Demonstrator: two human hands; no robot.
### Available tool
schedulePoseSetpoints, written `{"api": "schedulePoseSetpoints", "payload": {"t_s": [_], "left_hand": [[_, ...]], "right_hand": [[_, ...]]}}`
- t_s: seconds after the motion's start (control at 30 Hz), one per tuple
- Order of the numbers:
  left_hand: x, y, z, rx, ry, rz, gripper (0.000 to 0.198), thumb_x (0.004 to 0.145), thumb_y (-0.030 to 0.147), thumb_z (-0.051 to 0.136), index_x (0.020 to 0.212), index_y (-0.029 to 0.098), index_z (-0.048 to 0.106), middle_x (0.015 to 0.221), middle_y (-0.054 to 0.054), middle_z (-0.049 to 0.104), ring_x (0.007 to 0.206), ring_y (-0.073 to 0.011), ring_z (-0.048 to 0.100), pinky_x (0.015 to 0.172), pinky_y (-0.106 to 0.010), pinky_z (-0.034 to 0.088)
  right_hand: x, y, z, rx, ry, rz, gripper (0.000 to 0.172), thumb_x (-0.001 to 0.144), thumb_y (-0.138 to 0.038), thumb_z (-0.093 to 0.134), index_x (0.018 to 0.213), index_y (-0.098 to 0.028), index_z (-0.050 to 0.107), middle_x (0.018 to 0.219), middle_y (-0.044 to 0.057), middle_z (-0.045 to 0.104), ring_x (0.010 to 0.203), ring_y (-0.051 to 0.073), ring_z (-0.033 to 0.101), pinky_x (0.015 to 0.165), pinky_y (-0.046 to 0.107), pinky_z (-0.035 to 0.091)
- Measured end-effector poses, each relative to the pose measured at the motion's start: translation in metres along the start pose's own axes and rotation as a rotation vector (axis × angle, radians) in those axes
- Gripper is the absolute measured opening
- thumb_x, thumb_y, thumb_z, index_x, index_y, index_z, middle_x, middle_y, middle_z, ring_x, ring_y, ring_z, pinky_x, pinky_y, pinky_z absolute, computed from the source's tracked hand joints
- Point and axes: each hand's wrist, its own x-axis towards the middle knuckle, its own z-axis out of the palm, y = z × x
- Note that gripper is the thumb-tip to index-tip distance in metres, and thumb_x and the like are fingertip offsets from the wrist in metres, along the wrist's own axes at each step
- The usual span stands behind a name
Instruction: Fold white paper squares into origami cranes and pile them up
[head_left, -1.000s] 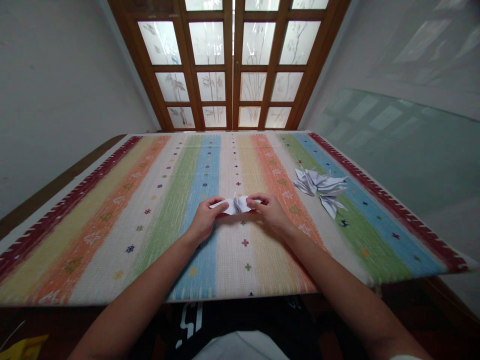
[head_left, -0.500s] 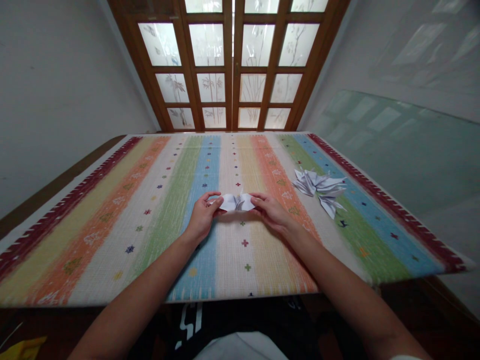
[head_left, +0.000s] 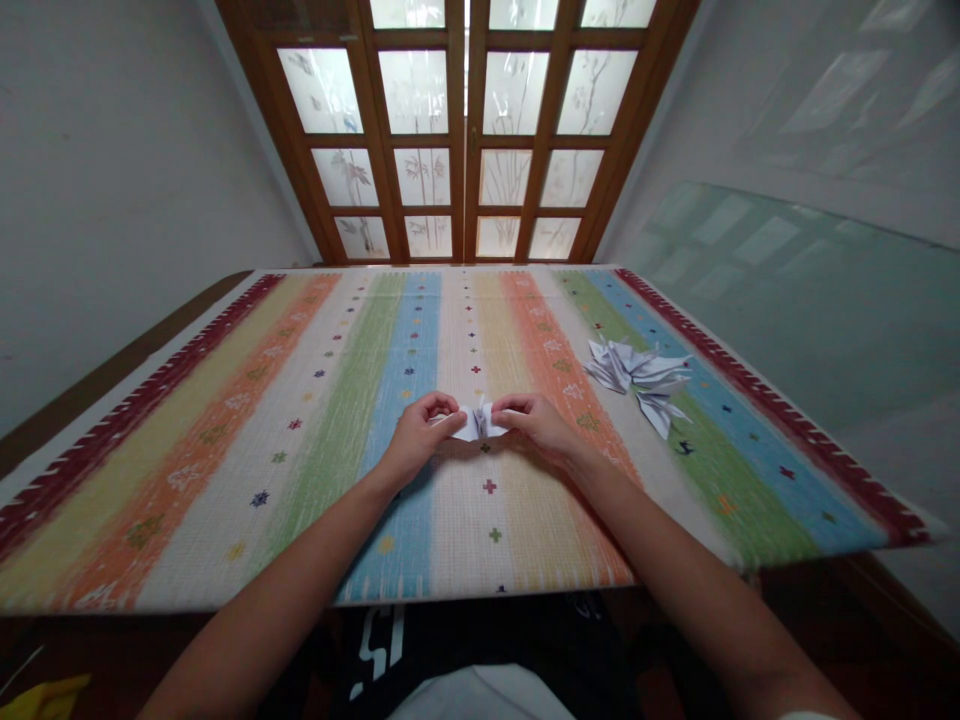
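Origami paper piece (head_left: 480, 423), white and many-layered, held between both hands near the middle of the striped woven rug (head_left: 225, 470), a small upright pleat rising at its centre. Left hand (head_left: 420, 435): fingers (head_left: 442, 405) curled inward and closed on the piece's left end. Right hand (head_left: 540, 425): fingers (head_left: 514, 403) bent, nearly closed, pinching the right end. Only a narrow strip of paper showing between the two hands, most of its outline hidden behind the fingers. Progress, so far as visible: several folds already in this piece, layers stacked at the centre, ends narrowed. How much folding remains on it: impossible to tell from this view. At about 2 o'clock from the hands, well apart from them, a heap of folded white origami figures (head_left: 637, 380) lying across the rug's green and blue stripes, pointed flaps splayed in several directions. At 12 o'clock, beyond the rug's far edge, wooden glazed doors (head_left: 465, 130) with frosted, plant-patterned panes.
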Motion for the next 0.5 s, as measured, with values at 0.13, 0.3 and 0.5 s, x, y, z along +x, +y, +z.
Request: {"api": "schedulePoseSetpoints", "payload": {"t_s": [0.13, 0.3, 0.5], "left_hand": [[-0.001, 0.0021, -0.0005, 0.037, 0.007, 0.037, 0.033, 0.07, 0.037, 0.088, 0.084, 0.018, 0.063, 0.081, 0.002, 0.062, 0.071, -0.0117, 0.057, 0.067, -0.022, 0.045], [-0.0005, 0.0021, -0.0009, -0.053, -0.014, 0.041, 0.04, 0.069, 0.038, 0.091, 0.089, 0.018, 0.064, 0.088, 0.001, 0.062, 0.071, -0.0113, 0.058, 0.066, -0.022, 0.047], [0.004, -0.0017, -0.0018, -0.245, -0.039, 0.026, 0.047, 0.067, 0.045, 0.095, 0.091, 0.017, 0.065, 0.097, -0.002, 0.066, 0.078, -0.0122, 0.062, 0.066, -0.021, 0.052]], "right_hand": [[0.0016, 0.0032, -0.0001, 0.034, -0.004, -0.02, 0.027, 0.061, -0.033, 0.094, 0.074, -0.019, 0.076, 0.075, 0.0, 0.07, 0.067, 0.014, 0.061, 0.066, 0.028, 0.047], [0.004, 0.0041, -0.0033, 0.14, -0.051, -0.028, 0.034, 0.058, -0.031, 0.1, 0.079, -0.022, 0.074, 0.081, -0.001, 0.071, 0.069, 0.013, 0.061, 0.063, 0.025, 0.046], [0.0027, -0.0001, -0.0044, 0.273, -0.063, -0.012, 0.037, 0.061, -0.035, 0.102, 0.085, -0.023, 0.076, 0.082, -0.002, 0.072, 0.07, 0.012, 0.063, 0.063, 0.023, 0.049]]}}
